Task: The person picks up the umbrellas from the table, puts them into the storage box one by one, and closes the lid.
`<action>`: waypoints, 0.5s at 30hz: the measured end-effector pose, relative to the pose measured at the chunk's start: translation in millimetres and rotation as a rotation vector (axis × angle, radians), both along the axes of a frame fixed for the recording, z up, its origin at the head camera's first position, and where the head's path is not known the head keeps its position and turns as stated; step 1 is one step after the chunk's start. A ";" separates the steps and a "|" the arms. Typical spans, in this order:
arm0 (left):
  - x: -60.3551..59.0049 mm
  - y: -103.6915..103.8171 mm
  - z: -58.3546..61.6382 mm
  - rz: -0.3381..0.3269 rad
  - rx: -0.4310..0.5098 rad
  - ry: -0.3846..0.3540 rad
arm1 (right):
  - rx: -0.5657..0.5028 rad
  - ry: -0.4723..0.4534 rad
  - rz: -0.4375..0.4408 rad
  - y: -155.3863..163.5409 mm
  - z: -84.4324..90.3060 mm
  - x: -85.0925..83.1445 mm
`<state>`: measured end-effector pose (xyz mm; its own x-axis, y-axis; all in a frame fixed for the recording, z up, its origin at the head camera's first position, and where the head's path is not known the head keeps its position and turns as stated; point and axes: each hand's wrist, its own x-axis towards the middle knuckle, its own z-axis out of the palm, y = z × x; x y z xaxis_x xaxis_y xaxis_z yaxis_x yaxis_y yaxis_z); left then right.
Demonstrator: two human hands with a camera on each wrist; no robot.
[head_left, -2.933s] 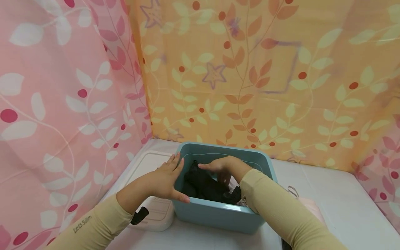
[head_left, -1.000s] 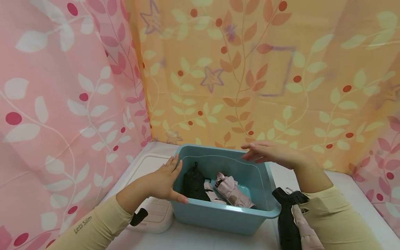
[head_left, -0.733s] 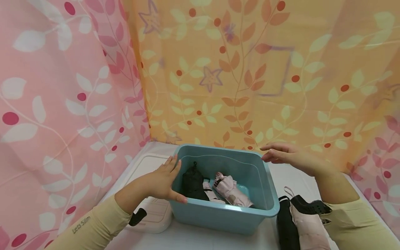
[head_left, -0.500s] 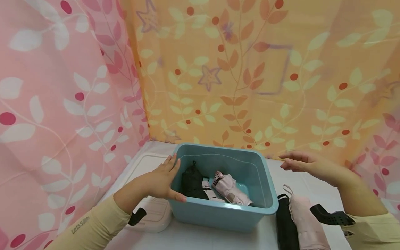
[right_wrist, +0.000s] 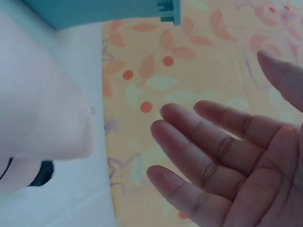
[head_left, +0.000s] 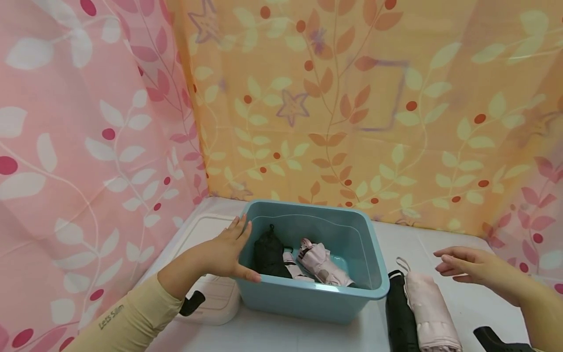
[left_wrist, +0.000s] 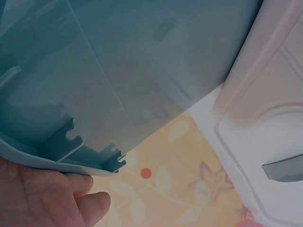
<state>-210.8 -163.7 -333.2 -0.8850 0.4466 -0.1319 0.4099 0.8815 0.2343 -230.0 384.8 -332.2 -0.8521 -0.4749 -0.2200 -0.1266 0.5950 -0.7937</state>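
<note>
A blue-green plastic bin (head_left: 308, 298) stands on the white table. Inside lie a black folded umbrella (head_left: 269, 255) on the left, a pink folded umbrella (head_left: 326, 268) in the middle, and a pale pink piece (head_left: 294, 269) between them, partly hidden. My left hand (head_left: 224, 253) rests on the bin's left rim, fingers straight and thumb along the front edge. In the left wrist view its fingers lie under the rim. My right hand (head_left: 484, 271) hovers at the right, fingers relaxed, holding nothing. Beside it lie another pink folded umbrella (head_left: 433, 313) and a slim black folded umbrella (head_left: 401, 313).
A white lid (head_left: 220, 296) lies left of the bin, partly under my left forearm. Pink floral cloth (head_left: 88, 171) hangs on the left, and orange floral cloth (head_left: 286, 122) hangs behind the table.
My right hand has left the bin's inside and moved right, past the two umbrellas on the table. The black umbrella in the bin shifted left, uncovering the pink one. My left hand stays on the rim.
</note>
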 end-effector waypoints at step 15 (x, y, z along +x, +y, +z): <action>3.3 2.0 4.9 -0.004 0.028 -0.004 | 0.037 -0.219 -0.146 -2.9 -61.5 16.2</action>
